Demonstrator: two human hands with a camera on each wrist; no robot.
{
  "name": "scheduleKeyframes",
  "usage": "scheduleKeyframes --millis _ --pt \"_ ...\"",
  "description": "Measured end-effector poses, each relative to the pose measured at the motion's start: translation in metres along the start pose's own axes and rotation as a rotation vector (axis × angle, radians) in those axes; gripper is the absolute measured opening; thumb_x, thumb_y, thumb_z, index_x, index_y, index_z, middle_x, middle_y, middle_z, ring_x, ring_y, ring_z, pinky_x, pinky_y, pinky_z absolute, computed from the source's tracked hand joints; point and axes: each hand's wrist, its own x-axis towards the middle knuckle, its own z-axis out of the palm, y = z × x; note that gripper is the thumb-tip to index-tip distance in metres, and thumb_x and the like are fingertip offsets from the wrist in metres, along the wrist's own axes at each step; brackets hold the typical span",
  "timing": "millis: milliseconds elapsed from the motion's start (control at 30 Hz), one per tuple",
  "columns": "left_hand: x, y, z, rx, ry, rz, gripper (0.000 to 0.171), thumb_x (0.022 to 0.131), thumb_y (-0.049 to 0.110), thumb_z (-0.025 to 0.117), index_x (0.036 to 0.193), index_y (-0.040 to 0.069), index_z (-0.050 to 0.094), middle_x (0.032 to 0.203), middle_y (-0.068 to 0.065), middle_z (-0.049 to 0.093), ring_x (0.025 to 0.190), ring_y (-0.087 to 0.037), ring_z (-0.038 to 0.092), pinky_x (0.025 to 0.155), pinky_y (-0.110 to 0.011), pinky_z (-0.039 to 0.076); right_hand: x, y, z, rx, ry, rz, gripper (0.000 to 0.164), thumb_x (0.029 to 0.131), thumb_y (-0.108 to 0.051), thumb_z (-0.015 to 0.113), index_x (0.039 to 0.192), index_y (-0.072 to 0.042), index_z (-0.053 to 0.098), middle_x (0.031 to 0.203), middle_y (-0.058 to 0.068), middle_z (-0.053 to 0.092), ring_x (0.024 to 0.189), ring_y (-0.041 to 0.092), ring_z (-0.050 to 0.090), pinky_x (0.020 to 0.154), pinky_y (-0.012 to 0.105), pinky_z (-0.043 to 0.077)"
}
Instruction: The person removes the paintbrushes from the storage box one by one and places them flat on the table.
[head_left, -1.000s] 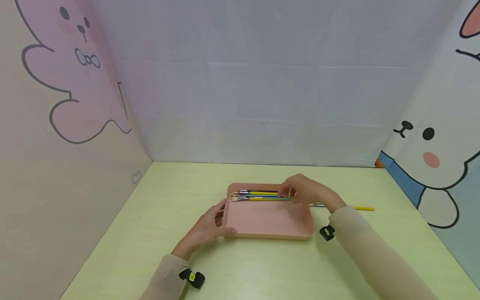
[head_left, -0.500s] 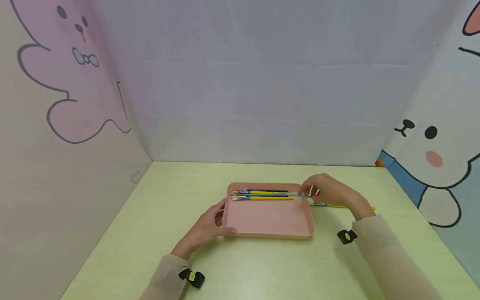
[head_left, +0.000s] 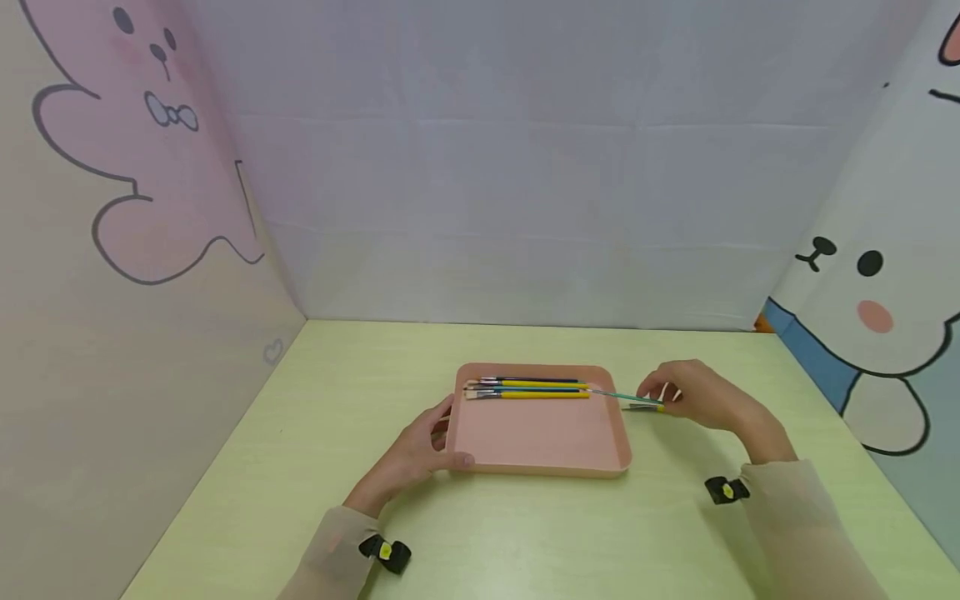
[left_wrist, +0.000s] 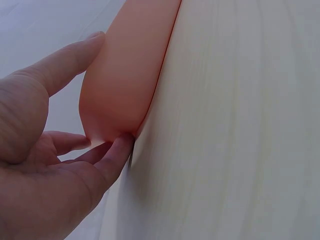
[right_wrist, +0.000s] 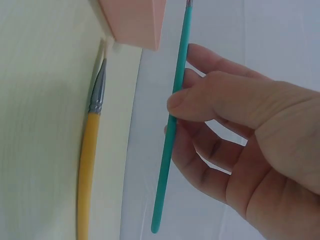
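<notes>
My right hand (head_left: 693, 396) is beyond the tray's right end, pinching a teal-handled paintbrush (right_wrist: 172, 120) between thumb and fingers. In the head view that brush's front end reaches over the right rim of the pink tray (head_left: 536, 437). My left hand (head_left: 416, 450) grips the tray's near left corner; its thumb is on the front rim and its fingers are against the left side. Several paintbrushes (head_left: 543, 395) with yellow, blue and dark handles lie side by side along the tray's far part, bristles to the left.
A yellow-handled paintbrush (right_wrist: 89, 160) lies on the pale wood-grain table (head_left: 360, 375) just right of the tray, partly hidden behind my right hand in the head view. A white curtain (head_left: 480, 208) stands along the table's back edge, with cartoon-printed panels at both sides.
My right hand has moved right, out of the tray, drawing the teal paintbrush away from the others and over the right rim. The left hand and the tray have stayed put.
</notes>
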Motion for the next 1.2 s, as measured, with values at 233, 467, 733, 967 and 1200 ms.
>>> scheduleKeyframes --millis 233,467,733,967,1200 --pt "0.002 0.000 0.000 0.009 -0.003 0.002 0.116 0.082 0.029 0.095 0.171 0.018 0.022 0.168 -0.010 0.038 0.150 -0.035 0.046 0.120 -0.044 0.045 -0.016 0.011 0.003 0.003 0.028 0.058 0.033 0.088 0.015 0.075 0.114 -0.005 0.078 0.106 0.003 0.074 0.089 0.019 0.069 0.074 0.027 0.062" --pt "0.002 -0.001 0.000 0.012 -0.008 -0.001 0.116 0.083 0.028 0.095 0.172 0.018 0.021 0.168 -0.011 0.039 0.150 -0.036 0.046 0.119 -0.044 0.045 -0.029 0.022 0.005 -0.042 0.048 0.099 0.036 0.086 0.016 0.075 0.113 -0.006 0.078 0.101 -0.001 0.072 0.087 0.017 0.067 0.071 0.029 0.060" --pt "0.001 0.002 0.001 0.005 0.009 -0.014 0.113 0.083 0.024 0.094 0.171 0.019 0.024 0.166 -0.012 0.041 0.148 -0.037 0.048 0.118 -0.046 0.047 -0.035 0.029 0.007 -0.057 0.078 0.114 0.038 0.086 0.016 0.076 0.114 -0.009 0.079 0.100 -0.002 0.071 0.087 0.016 0.066 0.070 0.027 0.059" --pt "0.001 0.002 0.002 0.017 0.012 -0.011 0.113 0.083 0.025 0.094 0.171 0.019 0.024 0.167 -0.012 0.040 0.148 -0.038 0.048 0.118 -0.048 0.047 -0.039 0.036 0.008 -0.020 0.061 0.134 0.035 0.088 0.015 0.073 0.115 -0.007 0.078 0.103 0.002 0.072 0.090 0.019 0.067 0.071 0.027 0.059" --pt "0.001 0.000 0.002 0.036 0.012 -0.024 0.115 0.083 0.029 0.095 0.171 0.020 0.022 0.168 -0.010 0.039 0.149 -0.037 0.047 0.120 -0.046 0.045 -0.041 0.047 0.010 -0.008 0.047 0.135 0.035 0.087 0.016 0.072 0.114 -0.007 0.078 0.104 0.002 0.072 0.089 0.018 0.067 0.071 0.027 0.059"
